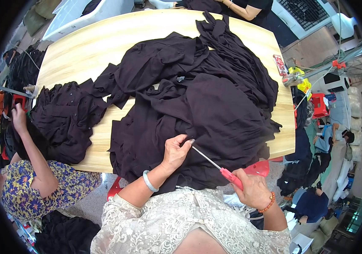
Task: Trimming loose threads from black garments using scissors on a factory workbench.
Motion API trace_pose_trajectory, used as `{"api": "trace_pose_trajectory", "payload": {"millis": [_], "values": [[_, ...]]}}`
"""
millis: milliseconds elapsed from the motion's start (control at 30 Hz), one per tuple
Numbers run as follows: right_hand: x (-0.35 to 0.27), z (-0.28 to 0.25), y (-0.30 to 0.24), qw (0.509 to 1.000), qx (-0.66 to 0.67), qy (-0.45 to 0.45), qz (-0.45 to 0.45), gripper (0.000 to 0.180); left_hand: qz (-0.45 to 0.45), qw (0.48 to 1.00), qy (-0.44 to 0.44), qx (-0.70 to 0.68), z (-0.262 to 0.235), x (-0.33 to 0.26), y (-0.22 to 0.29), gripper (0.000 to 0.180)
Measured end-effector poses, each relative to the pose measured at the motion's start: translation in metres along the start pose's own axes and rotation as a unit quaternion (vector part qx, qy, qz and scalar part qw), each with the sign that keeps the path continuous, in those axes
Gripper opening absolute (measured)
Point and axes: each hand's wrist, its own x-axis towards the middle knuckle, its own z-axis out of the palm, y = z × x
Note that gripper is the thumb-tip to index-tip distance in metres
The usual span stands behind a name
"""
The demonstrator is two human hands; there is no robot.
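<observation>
So the person in the lace top is bent over a big heap of dark garments (198, 101) spread across a light wooden desk (83, 46). The left hand (176, 151) is curled down onto the near edge of the cloth, fingers pressed together and bunching a fold right at the desk's front edge. The right hand (253, 190) is closed around the red handle of a thin metal tool (217, 165), looks like a small screwdriver or awl, with the shaft angled up and to the left so its tip sits right at the left fingertips, touching or just about touching the fabric there.

How far along? Honestly hard to call. My guess is it's somewhere in the middle: there's a separate, flatter bundle of dark pieces (68, 118) off to the left side of the desk, apart from the main heap, which could be sorted or finished stuff, but the main heap is still large and rumpled. So plenty seems left.

Pose-wise, both forearms come in from the bottom, left wrist with a pale bangle, right wrist with an orange bead bracelet, elbows tucked in close. Another person in a flowered top (37, 182) sits at the left, an arm raised towards the desk's left end.
</observation>
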Motion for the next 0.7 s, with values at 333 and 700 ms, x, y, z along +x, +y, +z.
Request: {"api": "trace_pose_trajectory", "payload": {"millis": [333,700], "values": [[-0.005,-0.003,0.013,1.000,0.023,-0.011,0.011,0.032,-0.085,0.995,-0.042,-0.012,-0.021,-0.058,0.033,0.014],[-0.013,-0.035,-0.013,0.997,-0.044,-0.069,-0.013,0.024,0.024,0.992,-0.006,0.126,-0.013,-0.051,0.018,0.010]]}}
